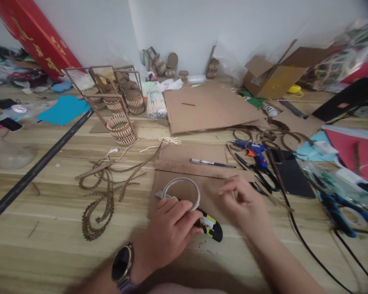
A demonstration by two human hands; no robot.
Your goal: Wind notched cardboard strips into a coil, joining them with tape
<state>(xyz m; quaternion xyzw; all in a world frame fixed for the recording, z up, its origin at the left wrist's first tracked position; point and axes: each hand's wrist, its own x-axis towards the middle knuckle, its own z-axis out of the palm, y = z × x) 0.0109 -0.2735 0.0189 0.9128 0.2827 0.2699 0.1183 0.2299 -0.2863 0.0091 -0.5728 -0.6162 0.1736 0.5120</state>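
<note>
My left hand (173, 220), with a watch on its wrist, is closed on the near side of a thin pale ring (181, 179). Under and beside those fingers lies a black and yellow utility knife (213, 228), its blade end showing to the left of the ring. The ring is over a piece of brown cardboard (159, 179). To the right, my right hand (243, 200) is raised above the cardboard with fingers curled together, slightly blurred; whether anything is pinched there cannot be made out. A cardboard strip (199, 169) and a pen (213, 163) lie just beyond the hands.
Corrugated strips (106, 192) lie coiled at left, before small stick-sided baskets (121, 128). At right are scissors (265, 177), a blue glue gun (257, 153), a phone (291, 173), blue-handled pliers (335, 210) and black cables (300, 234). Behind stand a cardboard sheet (208, 108) and an open box (272, 79).
</note>
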